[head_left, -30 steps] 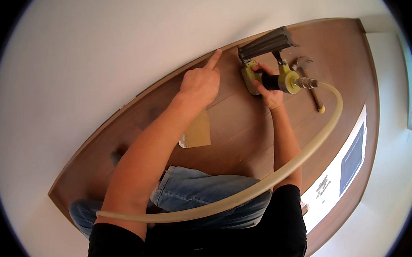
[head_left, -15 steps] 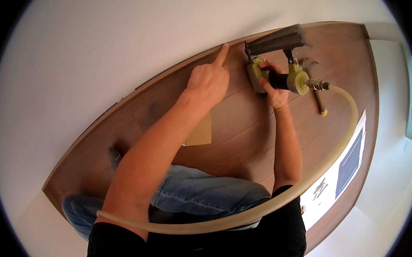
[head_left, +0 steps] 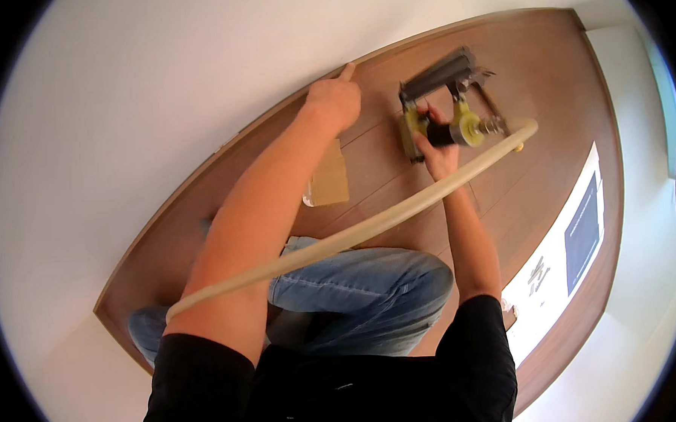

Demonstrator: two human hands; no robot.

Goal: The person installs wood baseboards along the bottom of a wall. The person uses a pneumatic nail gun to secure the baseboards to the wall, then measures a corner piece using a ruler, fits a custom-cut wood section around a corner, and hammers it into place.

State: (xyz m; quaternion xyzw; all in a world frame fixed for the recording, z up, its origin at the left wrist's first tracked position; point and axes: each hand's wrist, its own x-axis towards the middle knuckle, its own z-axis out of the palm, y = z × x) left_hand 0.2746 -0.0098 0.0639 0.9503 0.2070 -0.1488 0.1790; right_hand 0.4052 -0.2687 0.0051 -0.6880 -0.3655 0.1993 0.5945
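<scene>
Kneeling on the brown wood floor (head_left: 543, 74), the person grips a yellow and black nail gun (head_left: 443, 104) with the right hand (head_left: 437, 146) closed around its handle, and the gun stands on the floor near the edge where the floor meets the white wall (head_left: 159, 90). The left hand (head_left: 335, 102) is curled loosely with one finger sticking out, and that fingertip touches the thin wood strip (head_left: 273, 116) along the wall edge of the floor. A long cream hose (head_left: 354, 233) runs from the gun back across the blue jeans (head_left: 371, 285), and a small tan pad (head_left: 329, 177) lies on the floor just beside the left arm.
</scene>
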